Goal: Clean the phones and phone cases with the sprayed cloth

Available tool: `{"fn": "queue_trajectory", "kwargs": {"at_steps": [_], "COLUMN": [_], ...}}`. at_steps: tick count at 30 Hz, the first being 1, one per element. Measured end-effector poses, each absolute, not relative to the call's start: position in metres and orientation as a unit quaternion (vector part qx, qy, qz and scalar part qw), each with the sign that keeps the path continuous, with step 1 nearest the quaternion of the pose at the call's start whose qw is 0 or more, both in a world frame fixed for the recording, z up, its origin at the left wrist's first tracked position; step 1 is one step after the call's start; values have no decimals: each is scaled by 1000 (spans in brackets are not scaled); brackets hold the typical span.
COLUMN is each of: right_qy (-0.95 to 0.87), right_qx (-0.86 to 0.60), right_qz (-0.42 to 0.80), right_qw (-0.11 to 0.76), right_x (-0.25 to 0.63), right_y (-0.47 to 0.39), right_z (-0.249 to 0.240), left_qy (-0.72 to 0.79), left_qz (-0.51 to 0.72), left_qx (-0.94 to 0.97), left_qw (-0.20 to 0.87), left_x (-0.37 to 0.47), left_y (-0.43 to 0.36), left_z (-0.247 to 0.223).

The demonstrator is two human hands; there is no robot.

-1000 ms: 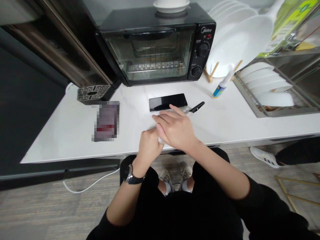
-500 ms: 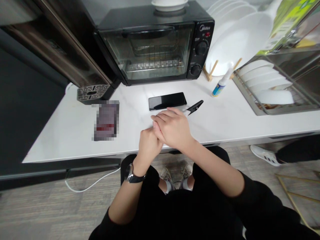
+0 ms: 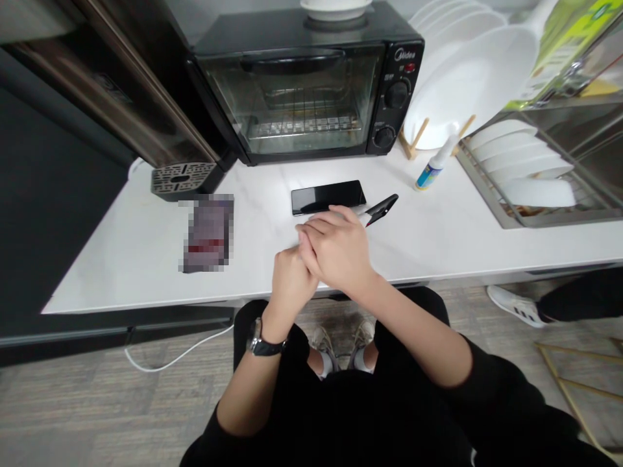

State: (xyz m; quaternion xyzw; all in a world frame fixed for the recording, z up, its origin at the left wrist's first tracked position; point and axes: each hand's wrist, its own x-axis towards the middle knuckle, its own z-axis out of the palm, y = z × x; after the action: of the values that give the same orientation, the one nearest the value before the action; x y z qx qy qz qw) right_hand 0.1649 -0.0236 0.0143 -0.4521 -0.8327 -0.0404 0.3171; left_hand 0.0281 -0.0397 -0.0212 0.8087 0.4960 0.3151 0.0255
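Phone, black and glossy, lies flat on the white table, set back from the front edge, its long side roughly along that edge. Just beyond the right hand, a black-handled tool rests with its handle slanting toward the back right corner; its other end is partly hidden behind the fingers, contact undetermined. Hands are together over the front edge, near its middle: right hand laid across the left hand, thumb over its knuckles. Right grip: fingers close together, bent over the left. Left grip: curled and partly covered. Cannot tell whether either grip encloses anything. Dark watch on left wrist. Toward the left edge: pixelated item, in front of a slotted drip tray. Back edge: black oven, door closed. Right of the oven: white plates upright in a wooden rack, with a blue-labelled bottle standing before them. Further right, white bowls in a sink basin.
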Motion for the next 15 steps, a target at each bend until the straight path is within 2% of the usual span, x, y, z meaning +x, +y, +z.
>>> {"fn": "queue_trajectory", "kwargs": {"at_steps": [4,9,15], "right_qy": [-842,-766,-806], "right_qx": [-460,-565,-478], "right_qz": [-51,-46,-58], "right_qw": [279,303,343], "right_x": [194,245,184], "right_y": [-6,26,-14], "right_z": [16,16,11], "left_qy": [498,519,519], "left_qz": [321,324,306], "left_qx": [804,781,793], "left_qw": [61,124,89], "left_x": [28,35,32], "left_y": [-39,-42,-42], "left_z": [-19,-12,-16]}}
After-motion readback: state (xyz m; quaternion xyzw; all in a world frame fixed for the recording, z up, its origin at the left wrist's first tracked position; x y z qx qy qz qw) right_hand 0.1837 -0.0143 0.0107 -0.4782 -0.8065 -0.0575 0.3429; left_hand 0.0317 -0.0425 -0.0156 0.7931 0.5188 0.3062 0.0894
